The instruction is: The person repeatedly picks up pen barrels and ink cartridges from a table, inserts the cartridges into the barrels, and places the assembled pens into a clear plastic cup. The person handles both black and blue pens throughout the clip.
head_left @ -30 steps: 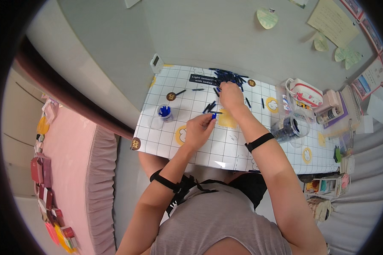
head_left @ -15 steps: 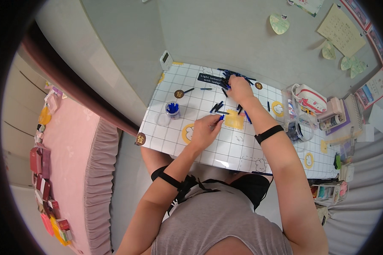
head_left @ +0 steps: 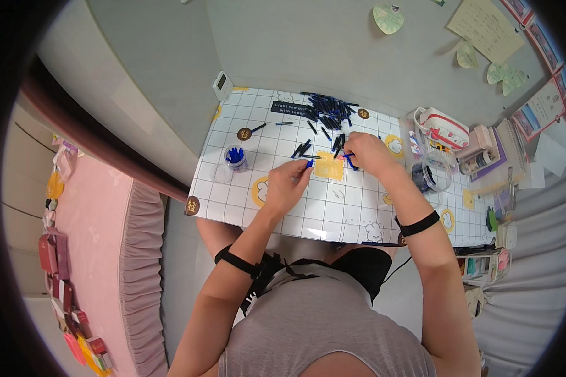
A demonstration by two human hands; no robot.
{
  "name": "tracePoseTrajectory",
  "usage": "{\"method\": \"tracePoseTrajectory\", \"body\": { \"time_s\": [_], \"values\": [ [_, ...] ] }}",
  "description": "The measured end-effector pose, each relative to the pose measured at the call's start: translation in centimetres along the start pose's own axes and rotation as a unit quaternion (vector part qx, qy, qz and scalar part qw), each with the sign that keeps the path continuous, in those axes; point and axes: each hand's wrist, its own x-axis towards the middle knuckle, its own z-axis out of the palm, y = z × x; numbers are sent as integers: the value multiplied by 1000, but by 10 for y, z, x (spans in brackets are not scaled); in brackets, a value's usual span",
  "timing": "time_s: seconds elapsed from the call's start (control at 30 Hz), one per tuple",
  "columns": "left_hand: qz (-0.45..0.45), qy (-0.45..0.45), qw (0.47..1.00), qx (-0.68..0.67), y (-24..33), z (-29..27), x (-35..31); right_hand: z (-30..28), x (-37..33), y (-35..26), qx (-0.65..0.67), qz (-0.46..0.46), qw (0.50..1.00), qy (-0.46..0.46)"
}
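Observation:
My left hand (head_left: pixel 287 182) is closed over the near part of the table, with a small bright-blue piece (head_left: pixel 309 163) pinched at its fingertips. To the right, my right hand (head_left: pixel 368 152) is closed too, its fingertips on a slim blue stick (head_left: pixel 350 161) beside a yellow printed patch. Several short dark sticks (head_left: pixel 303 149) lie loose between and beyond the hands. A dense heap of dark blue and black sticks (head_left: pixel 333 108) lies at the table's far edge. A small clear jar (head_left: pixel 237 161) at the left holds bright-blue sticks upright.
A clear round lid (head_left: pixel 220 173) lies by the jar. At the right stand a clear tub with dark contents (head_left: pixel 424 178), a white-and-red pouch (head_left: pixel 444 129) and stationery. A white timer-like device (head_left: pixel 222 85) is at the far left corner. A pink-covered bed (head_left: pixel 94 239) is left of the table.
My right hand has drawn back from the heap toward the near side and is now at the blue stick. The left hand stays pinched on the blue piece. The view has shifted slightly.

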Motion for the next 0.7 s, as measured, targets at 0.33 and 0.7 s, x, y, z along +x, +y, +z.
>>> {"method": "tracePoseTrajectory", "body": {
  "time_s": [0.33, 0.7],
  "values": [
    [5, 12, 1000, -5, -1, 1, -1, 5, -3, 10, 51, -77, 996, -8],
    [29, 9, 999, 17, 1, 1, -3, 23, -5, 18, 26, -124, 991, 35]
  ]
}}
